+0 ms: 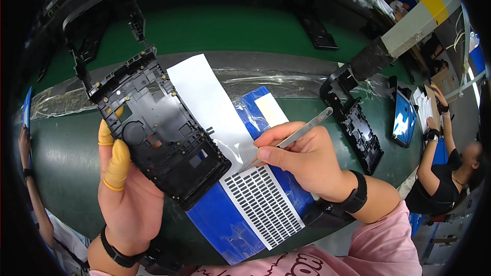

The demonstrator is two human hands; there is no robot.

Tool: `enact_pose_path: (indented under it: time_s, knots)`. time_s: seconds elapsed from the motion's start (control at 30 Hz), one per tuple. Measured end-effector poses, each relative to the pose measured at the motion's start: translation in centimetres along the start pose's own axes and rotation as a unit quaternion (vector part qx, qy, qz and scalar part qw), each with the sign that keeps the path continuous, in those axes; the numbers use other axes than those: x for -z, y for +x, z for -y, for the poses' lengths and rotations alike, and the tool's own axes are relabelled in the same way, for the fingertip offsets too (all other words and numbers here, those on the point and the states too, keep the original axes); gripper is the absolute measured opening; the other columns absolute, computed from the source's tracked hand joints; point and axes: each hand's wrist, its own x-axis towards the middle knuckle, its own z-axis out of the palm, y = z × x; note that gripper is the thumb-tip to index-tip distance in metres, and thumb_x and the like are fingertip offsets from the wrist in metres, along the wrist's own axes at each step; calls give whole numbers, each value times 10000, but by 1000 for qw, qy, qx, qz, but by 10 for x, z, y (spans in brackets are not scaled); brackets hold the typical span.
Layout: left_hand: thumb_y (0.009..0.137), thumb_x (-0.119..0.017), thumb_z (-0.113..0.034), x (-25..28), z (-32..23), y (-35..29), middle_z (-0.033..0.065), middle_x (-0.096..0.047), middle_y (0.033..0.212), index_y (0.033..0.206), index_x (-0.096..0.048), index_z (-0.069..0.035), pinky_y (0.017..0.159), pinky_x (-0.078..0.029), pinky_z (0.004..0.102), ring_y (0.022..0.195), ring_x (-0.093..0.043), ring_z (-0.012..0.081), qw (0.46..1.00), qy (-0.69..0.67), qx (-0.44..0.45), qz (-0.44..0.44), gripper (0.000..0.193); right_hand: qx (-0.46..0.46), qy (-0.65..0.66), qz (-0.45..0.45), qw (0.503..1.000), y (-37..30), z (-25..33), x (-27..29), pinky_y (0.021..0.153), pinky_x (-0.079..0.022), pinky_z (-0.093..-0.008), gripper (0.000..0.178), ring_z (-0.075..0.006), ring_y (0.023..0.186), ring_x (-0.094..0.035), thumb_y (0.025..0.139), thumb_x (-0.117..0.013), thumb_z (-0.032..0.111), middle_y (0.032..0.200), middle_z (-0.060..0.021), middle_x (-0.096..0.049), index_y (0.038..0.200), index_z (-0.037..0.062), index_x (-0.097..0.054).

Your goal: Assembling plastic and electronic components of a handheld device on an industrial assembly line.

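My left hand, with yellow finger cots on two fingers, holds up a black plastic housing with ribs, openings and small brass inserts. A tall black frame rises from its far end. Metal tweezers are pinched in my right hand. Their tips point down to the upper rows of a white sheet of small black stickers; whether a sticker sits between them I cannot tell. The sheet's blank upper part curls away beyond the housing. Beneath it is a blue board covered in clear tape.
Another black housing lies at the right, near a grey post. Farther right stands a blue-faced device. One more black part rests on the green surface beyond. Co-workers are at the right and left.
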Motion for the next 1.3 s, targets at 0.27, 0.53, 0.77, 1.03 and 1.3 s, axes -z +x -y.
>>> enact_pose_path:
  time_s: [0.27,0.53,0.77,1.03,1.3]
  knots:
    - [847,-458,-146,3,6,0,49,-435,1128,1256,-252,-140,889,-367,354,1005,-448,168,999,35,3,8,458,-17,52,10,998,-3,8,1,605,-470,-207,129,-119,676,-587,750,-574,-15,750,-92,-602,873,-50,-566]
    - [841,-472,-122,-1,11,-13,112,-383,1207,1272,-196,-154,906,-364,402,1066,-439,238,981,-40,168,82,512,117,112,32,986,-16,21,-20,642,-471,-206,178,-122,732,-582,756,-562,-44,838,-107,-586,932,-61,-537]
    - [844,-458,-93,0,15,-19,121,-357,1231,1289,-158,-191,916,-346,405,1095,-417,242,974,-59,186,115,545,78,136,33,987,-17,11,-25,629,-460,-188,194,-102,733,-571,769,-555,-32,846,-85,-576,960,-56,-532]
    - [860,-419,-92,2,16,-20,119,-321,1266,1297,-149,-231,940,-314,419,1140,-373,267,970,-84,194,122,532,79,150,36,985,-19,11,-25,675,-476,-207,199,-127,773,-582,777,-543,-35,853,-113,-582,969,-74,-514]
    - [865,-402,-95,2,15,-20,127,-298,1284,1301,-133,-248,948,-305,424,1168,-342,278,968,-80,198,130,534,72,112,12,991,-18,13,-28,676,-499,-331,180,-243,730,-609,769,-553,7,784,-205,-601,933,-47,-499]
